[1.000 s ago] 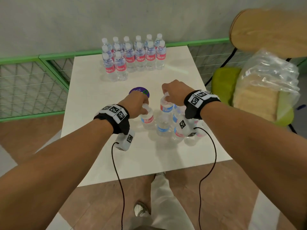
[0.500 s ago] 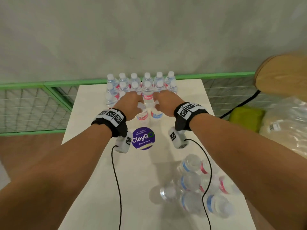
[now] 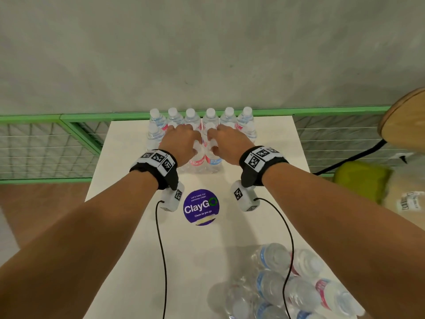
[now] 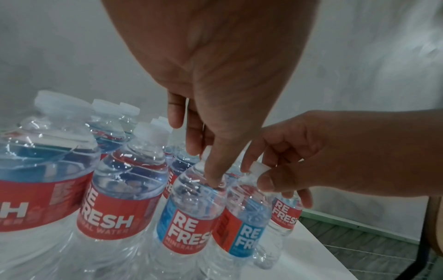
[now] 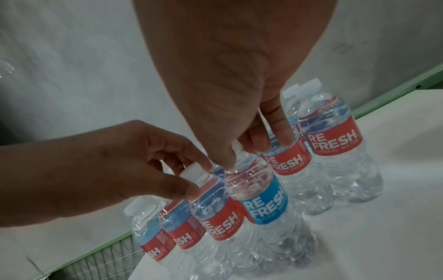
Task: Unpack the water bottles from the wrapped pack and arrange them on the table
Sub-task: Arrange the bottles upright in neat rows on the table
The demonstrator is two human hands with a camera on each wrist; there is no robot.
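The left hand (image 3: 181,140) pinches the cap of a red-labelled bottle (image 3: 195,161), and the right hand (image 3: 226,141) pinches the cap of a blue-labelled bottle (image 3: 213,159) touching it. Both bottles stand upright on the bench (image 3: 128,180), just in front of the rows of bottles (image 3: 200,119) at the far edge. A round purple sticker (image 3: 201,207) lies mid-bench, nearer than the hands. More bottles (image 3: 289,286), lying in a heap, sit at the near right corner.
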